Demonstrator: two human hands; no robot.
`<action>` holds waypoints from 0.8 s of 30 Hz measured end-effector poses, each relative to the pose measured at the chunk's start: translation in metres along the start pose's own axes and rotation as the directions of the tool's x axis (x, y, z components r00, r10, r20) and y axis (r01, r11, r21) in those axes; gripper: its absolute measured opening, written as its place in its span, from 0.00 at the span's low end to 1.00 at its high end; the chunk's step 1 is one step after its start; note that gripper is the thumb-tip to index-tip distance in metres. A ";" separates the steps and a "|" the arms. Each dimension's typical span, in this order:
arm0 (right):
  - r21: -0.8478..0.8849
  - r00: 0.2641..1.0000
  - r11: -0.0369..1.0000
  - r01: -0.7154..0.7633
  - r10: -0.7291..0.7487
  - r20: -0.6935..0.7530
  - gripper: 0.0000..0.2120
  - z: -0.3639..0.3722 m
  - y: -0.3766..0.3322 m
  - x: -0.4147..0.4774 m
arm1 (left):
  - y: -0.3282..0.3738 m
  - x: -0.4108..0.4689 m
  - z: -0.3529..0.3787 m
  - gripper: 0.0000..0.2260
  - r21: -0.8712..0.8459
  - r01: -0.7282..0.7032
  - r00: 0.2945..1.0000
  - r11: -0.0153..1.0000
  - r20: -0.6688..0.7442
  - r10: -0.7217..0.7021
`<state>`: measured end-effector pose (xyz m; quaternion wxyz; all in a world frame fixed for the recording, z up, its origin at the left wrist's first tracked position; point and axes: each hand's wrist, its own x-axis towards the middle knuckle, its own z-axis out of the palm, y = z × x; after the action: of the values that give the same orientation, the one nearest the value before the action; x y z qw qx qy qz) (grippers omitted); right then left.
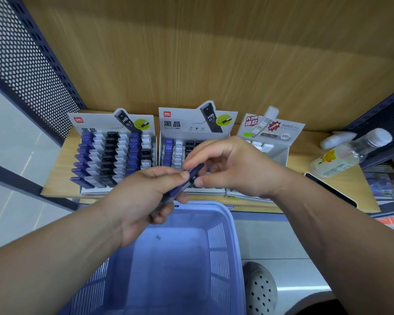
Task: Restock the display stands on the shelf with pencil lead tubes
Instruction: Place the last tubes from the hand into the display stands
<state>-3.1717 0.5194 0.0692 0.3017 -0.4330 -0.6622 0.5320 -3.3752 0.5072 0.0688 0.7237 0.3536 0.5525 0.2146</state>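
Both bare forearms enter from the lower corners of the frame and converge at its centre. The left hand (143, 201) sits lower, fingers curled into a loose fist, thumb pressed forward along the top, clasping something dark blue. The right hand (228, 167) meets it from the right, slightly higher, back facing up, thumb and forefinger pinching together at the left thumb's tip.

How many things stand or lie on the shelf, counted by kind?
Display stands: 3
Clear bottles: 1
Small white bottles: 1
Dark flat phones or tablets: 1
Total: 6
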 end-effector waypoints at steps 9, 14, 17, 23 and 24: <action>-0.520 1.000 0.854 -0.010 -0.002 -0.022 0.16 0.001 0.003 -0.006 | -0.002 0.002 0.003 0.14 -0.058 0.100 0.994 0.993 0.036 -0.098; -0.603 0.994 0.792 -0.095 0.107 -0.015 0.26 -0.004 0.013 -0.007 | -0.005 0.005 0.003 0.12 -0.059 0.098 0.995 0.993 -0.013 -0.099; -0.473 0.965 0.844 -0.251 0.179 -0.191 0.19 -0.020 0.029 -0.004 | -0.007 0.009 -0.001 0.11 -0.049 0.056 0.996 0.997 -0.071 -0.060; -0.434 0.883 0.820 -0.373 0.170 -0.437 0.05 -0.029 0.061 0.011 | -0.007 0.010 -0.016 0.10 -0.050 0.014 0.994 0.999 -0.106 -0.019; -0.452 0.886 0.813 -0.366 0.157 -0.436 0.04 -0.028 0.064 0.014 | -0.007 0.010 -0.018 0.10 -0.053 0.010 0.994 0.999 -0.111 -0.016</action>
<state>-3.1374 0.5476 0.0134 0.2168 -0.6811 -0.6430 0.2751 -3.3902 0.5143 0.0548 0.7019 0.3186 0.5886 0.2437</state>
